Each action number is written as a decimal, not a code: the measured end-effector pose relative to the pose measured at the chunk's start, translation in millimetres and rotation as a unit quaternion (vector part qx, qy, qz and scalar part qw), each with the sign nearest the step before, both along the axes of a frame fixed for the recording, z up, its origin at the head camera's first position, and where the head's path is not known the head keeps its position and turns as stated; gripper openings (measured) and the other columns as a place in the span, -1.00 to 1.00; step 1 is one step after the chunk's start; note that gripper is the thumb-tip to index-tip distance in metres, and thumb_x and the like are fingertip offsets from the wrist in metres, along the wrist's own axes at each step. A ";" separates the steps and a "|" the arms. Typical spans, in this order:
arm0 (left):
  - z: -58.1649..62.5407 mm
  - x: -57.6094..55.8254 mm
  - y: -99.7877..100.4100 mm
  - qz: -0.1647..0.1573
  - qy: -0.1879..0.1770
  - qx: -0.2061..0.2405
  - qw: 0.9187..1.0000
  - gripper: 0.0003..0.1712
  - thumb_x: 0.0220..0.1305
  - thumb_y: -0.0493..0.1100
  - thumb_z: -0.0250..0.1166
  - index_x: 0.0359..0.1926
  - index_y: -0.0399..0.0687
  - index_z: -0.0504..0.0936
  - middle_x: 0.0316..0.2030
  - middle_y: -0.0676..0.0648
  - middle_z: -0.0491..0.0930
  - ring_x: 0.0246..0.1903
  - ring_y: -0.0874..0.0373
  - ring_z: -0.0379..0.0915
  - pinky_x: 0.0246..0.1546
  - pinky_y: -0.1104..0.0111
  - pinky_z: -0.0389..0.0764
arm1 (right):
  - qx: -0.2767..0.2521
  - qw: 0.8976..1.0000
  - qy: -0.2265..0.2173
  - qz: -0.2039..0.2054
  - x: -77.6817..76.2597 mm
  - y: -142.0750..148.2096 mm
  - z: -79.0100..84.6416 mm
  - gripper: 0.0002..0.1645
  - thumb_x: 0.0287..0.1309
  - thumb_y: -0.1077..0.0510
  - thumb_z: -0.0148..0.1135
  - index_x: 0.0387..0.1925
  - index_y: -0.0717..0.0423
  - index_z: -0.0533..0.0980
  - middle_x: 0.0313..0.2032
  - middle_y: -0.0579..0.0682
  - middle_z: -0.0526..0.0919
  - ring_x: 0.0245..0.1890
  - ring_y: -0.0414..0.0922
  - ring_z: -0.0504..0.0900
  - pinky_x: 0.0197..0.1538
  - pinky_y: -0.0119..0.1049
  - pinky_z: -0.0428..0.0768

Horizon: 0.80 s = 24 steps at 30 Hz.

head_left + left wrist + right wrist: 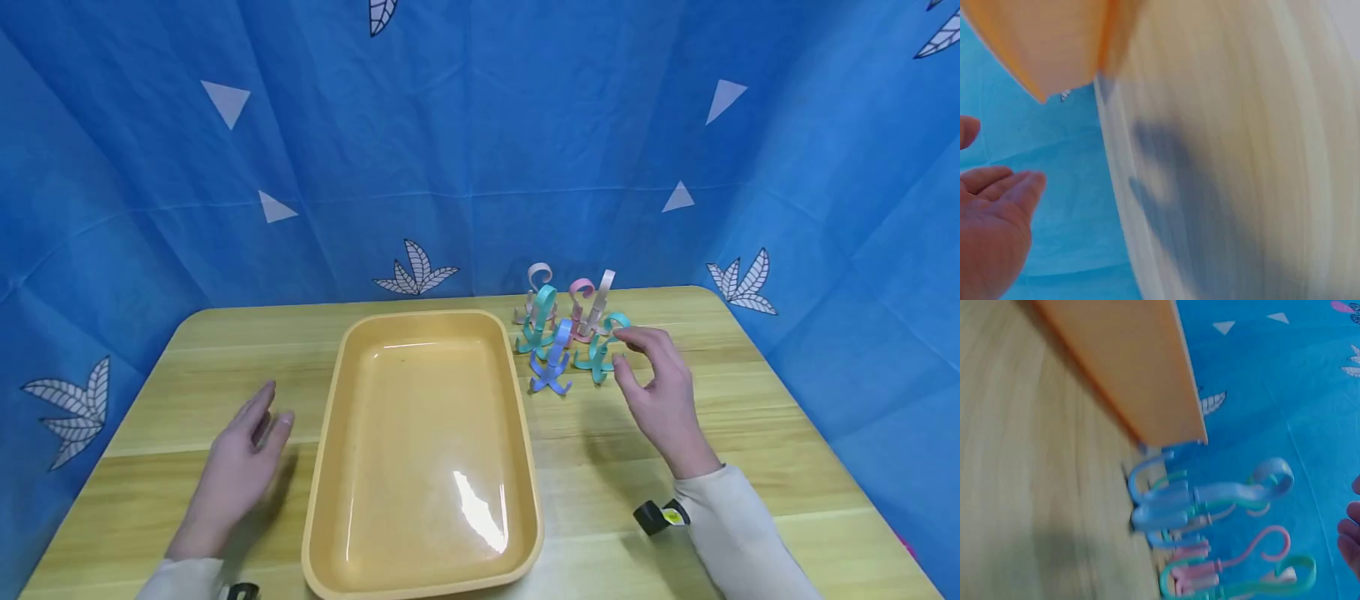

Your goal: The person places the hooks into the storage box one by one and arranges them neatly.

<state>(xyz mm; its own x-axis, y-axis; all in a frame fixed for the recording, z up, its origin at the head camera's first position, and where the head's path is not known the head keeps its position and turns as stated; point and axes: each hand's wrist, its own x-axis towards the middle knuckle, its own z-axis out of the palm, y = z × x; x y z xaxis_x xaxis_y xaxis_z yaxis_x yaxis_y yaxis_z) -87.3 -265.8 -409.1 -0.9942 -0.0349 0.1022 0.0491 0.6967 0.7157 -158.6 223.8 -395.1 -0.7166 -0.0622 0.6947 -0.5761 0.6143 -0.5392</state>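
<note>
Several plastic claw hooks, each with a curled top and splayed prongs, stand grouped at the back right of the table. Closest to my right hand [663, 408] is a teal claw hook [596, 360]; the fingertips come right up to its curled top, thumb and forefinger apart with nothing between them. Beside it stand a blue claw hook [553, 365], another teal claw hook [537, 329], a pink claw hook [577, 315] and pale ones [601, 302] behind. Over the table left of the tray, my left hand [236, 471] hovers with relaxed fingers, holding nothing.
A yellow rectangular tray [422, 317] with raised walls lies between the hands, left of the hooks. The wooden table [757, 433] meets a blue patterned cloth [480, 150] behind and at both sides.
</note>
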 end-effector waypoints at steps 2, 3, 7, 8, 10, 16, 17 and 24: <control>1.0 1.3 2.8 0.005 0.001 0.046 0.999 -0.25 0.52 0.11 0.01 0.50 -0.23 0.09 0.42 -0.28 0.15 0.29 -0.26 0.23 0.18 0.46 0.36 | -0.027 0.999 -0.023 0.025 -2.7 -7.1 2.6 -0.62 0.18 0.47 0.24 0.05 0.25 0.56 0.00 0.09 0.56 0.00 0.01 0.54 0.13 -0.38 0.47; 1.2 2.1 4.7 0.008 0.001 0.063 0.998 -0.28 0.52 0.11 0.02 0.48 -0.22 0.15 0.39 -0.25 0.23 0.28 -0.20 0.27 0.11 0.59 0.35 | -0.033 0.998 -0.040 0.034 -4.1 -10.9 4.3 -0.62 0.19 0.46 0.25 0.06 0.26 0.55 0.00 0.08 0.56 0.01 0.00 0.54 0.14 -0.39 0.48; 0.1 3.8 15.1 0.011 -0.007 0.119 0.993 -0.32 0.49 0.07 0.11 0.42 -0.27 0.27 0.30 -0.22 0.37 0.22 0.03 0.38 0.00 0.73 0.33 | -0.027 0.992 -0.113 0.046 -10.6 -24.9 10.9 -0.52 0.20 0.38 0.31 0.16 0.27 0.48 0.07 0.10 0.50 0.06 0.00 0.53 0.16 -0.26 0.51; -0.6 4.0 18.0 0.011 -0.012 0.132 0.991 -0.32 0.48 0.05 0.12 0.41 -0.29 0.27 0.30 -0.22 0.38 0.21 0.04 0.38 0.01 0.72 0.33 | -0.023 0.990 -0.131 0.045 -12.6 -28.0 12.4 -0.48 0.19 0.36 0.34 0.19 0.27 0.46 0.09 0.11 0.49 0.07 0.01 0.53 0.16 -0.21 0.52; -2.4 3.8 23.1 0.006 -0.022 0.159 0.987 -0.31 0.47 0.01 0.15 0.41 -0.34 0.25 0.31 -0.25 0.36 0.23 0.03 0.36 0.03 0.67 0.35 | -0.018 0.986 -0.162 0.046 -17.7 -33.2 13.7 -0.41 0.19 0.31 0.36 0.24 0.28 0.41 0.13 0.14 0.46 0.09 0.06 0.54 0.16 -0.11 0.51; -7.8 3.4 30.3 0.009 -0.068 0.187 0.980 -0.23 0.44 0.06 0.18 0.42 -0.37 0.21 0.34 -0.27 0.30 0.27 -0.09 0.30 0.03 0.65 0.37 | -0.026 0.974 -0.220 0.049 -30.9 -43.3 11.6 -0.36 0.24 0.27 0.33 0.30 0.32 0.35 0.27 0.19 0.37 0.17 0.16 0.49 0.19 -0.04 0.49; -8.3 3.8 30.9 0.010 -0.075 0.182 0.980 -0.22 0.44 0.09 0.17 0.42 -0.36 0.21 0.34 -0.27 0.31 0.27 -0.09 0.30 0.02 0.66 0.37 | -0.026 0.973 -0.224 0.045 -32.4 -43.9 10.8 -0.36 0.24 0.26 0.33 0.30 0.32 0.35 0.27 0.19 0.36 0.17 0.16 0.49 0.20 -0.05 0.49; -10.7 6.1 35.5 0.026 -0.085 0.178 0.980 -0.33 0.42 0.01 0.22 0.33 -0.38 0.36 0.23 -0.35 0.43 0.17 -0.11 0.42 -0.04 0.63 0.45 | -0.034 0.969 -0.243 0.043 -39.5 -43.3 4.7 -0.40 0.26 0.27 0.30 0.28 0.34 0.35 0.28 0.22 0.35 0.20 0.14 0.46 0.23 -0.07 0.46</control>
